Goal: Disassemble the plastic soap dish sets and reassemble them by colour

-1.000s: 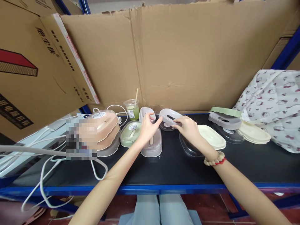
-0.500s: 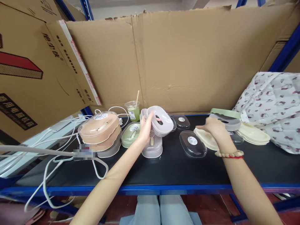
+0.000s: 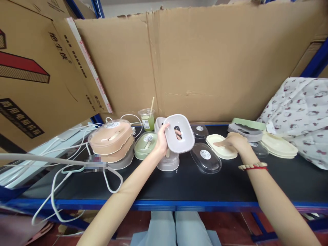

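My left hand (image 3: pixel 162 141) grips the left edge of a pale grey oval tray (image 3: pixel 185 140) with a slot in its middle, held tilted up; fingertips show through the slot. Behind and below it stands a grey lidded box (image 3: pixel 169 164), partly hidden. My right hand (image 3: pixel 234 140) is closed on a cream oval tray (image 3: pixel 217 150), thumb over its inner face and the other fingers mostly hidden. Against the cream tray's left side lies a clear lid (image 3: pixel 206 162) with a round white label. Beyond my right hand is a darker grey slotted tray (image 3: pixel 247 133).
Stacked peach lidded boxes (image 3: pixel 112 136), a green lidded box (image 3: pixel 145 147) and a drink cup (image 3: pixel 147 119) stand left. White cables (image 3: pixel 55 174) hang over the table's front edge. Cream trays (image 3: pixel 280 145) and a patterned cloth (image 3: pixel 299 112) lie right; cardboard (image 3: pixel 205 68) walls the back.
The pale grey tray has turned more towards me in my left hand. My right hand has taken hold of the cream tray and shifted it left; the clear lid beside it has shifted and tilted.
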Available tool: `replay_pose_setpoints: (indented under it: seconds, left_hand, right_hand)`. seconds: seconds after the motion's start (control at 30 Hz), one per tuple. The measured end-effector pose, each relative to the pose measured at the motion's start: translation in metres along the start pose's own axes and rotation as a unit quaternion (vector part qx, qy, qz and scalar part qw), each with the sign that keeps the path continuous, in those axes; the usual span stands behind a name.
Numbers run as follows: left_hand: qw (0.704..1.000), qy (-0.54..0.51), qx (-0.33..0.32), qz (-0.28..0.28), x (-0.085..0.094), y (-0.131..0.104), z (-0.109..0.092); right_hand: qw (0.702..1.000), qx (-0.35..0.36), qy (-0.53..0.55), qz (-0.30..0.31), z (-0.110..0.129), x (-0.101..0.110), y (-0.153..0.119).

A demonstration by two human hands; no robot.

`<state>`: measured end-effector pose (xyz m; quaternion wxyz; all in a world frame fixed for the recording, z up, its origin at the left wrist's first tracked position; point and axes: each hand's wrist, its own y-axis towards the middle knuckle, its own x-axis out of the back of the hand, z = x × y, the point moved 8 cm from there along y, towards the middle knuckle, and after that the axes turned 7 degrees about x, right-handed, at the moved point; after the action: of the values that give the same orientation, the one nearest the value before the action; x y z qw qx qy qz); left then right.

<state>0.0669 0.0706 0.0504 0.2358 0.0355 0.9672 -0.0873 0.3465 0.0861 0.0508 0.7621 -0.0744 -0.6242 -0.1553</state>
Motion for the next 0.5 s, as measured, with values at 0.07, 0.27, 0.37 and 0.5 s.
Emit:
replay_pose_setpoints:
  seconds: [0.07,0.27,0.37,0.5]
  left_hand:
    - [1.0,-0.01,0.002,0.01,-0.002,0.0,0.002]
    - [0.999,-0.034,-0.006,0.01,-0.005,-0.002,0.005]
    - [1.0,-0.006,-0.021,0.019,-0.006,0.001,0.008]
    - [0.986,0.081,-0.146,0.0,-0.003,0.001,-0.004]
  right_hand:
    - [0.999,-0.022,0.03,0.019,0.001,0.003,-0.006]
    - [0.915,0.089,0.271,-0.287,0.025,0.051,-0.029]
    - [0.814,0.184,0.487,-0.257,0.056,0.04,-0.042]
    - [0.739,0.248,0.624,-0.052,0.11,0.006,-0.065]
